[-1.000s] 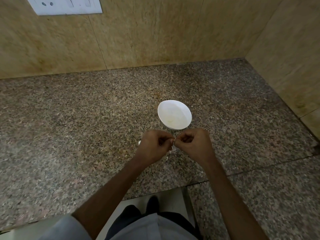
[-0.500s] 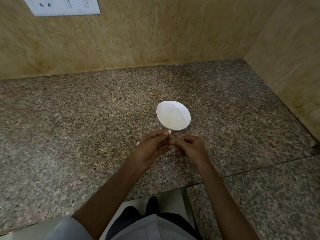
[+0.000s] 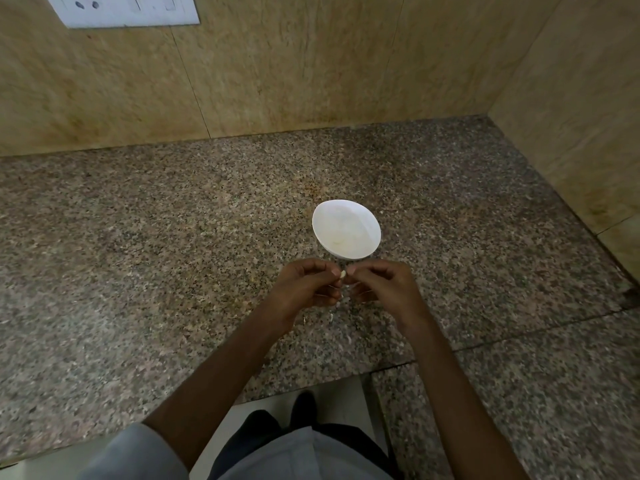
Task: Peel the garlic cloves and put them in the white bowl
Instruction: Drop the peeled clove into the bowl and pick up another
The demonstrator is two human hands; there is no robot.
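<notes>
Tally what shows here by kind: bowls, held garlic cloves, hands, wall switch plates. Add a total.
Bowl: 1
Clove: 1, pinched between both hands
Hands: 2, left hand and right hand
Switch plate: 1
Total: 5

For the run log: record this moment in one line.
step: peeling | left hand: pinches clove | right hand: pinches same clove | bowl: on counter, beyond hands

Clove (image 3: pixel 343 274): small, pale, pinched between fingertips of left hand (image 3: pixel 304 289) and right hand (image 3: pixel 384 289), just this side of bowl. Bowl (image 3: pixel 362 220): white, round, upright; faint pale bit inside, unidentifiable.
</notes>
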